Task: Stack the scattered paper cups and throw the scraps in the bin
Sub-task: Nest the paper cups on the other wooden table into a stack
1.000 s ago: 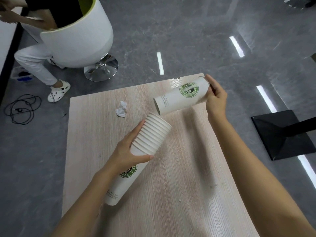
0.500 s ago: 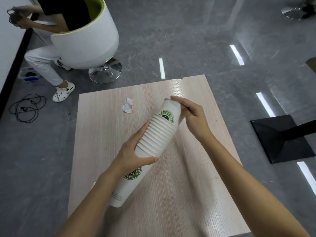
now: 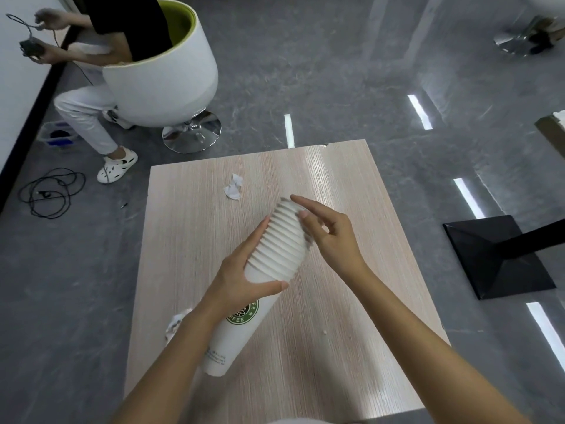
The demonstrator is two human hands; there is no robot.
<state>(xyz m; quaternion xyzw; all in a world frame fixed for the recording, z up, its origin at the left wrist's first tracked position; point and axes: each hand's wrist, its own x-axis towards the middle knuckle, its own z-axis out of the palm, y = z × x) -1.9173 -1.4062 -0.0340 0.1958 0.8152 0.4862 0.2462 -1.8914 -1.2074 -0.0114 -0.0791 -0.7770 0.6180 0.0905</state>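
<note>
Two bare hands meet over a pale wood-grain table [image 3: 351,185], seen from above. The left hand [image 3: 244,270] grips a tilted stack of white paper cups [image 3: 275,249] around its middle, thumb on the near side and fingers on the far side. The stack's ribbed rims point away and its base points toward the viewer; a round green logo shows on the outermost cup. The right hand [image 3: 330,237] is loosely open at the stack's far end, with the forefinger stretched across the top rim, gripping nothing. One crumpled paper scrap [image 3: 234,187] lies beyond the stack. Another scrap [image 3: 175,325] sits at the table's left edge, beside the left forearm. Farther off, a person sits in a white tub chair [image 3: 165,81].
</note>
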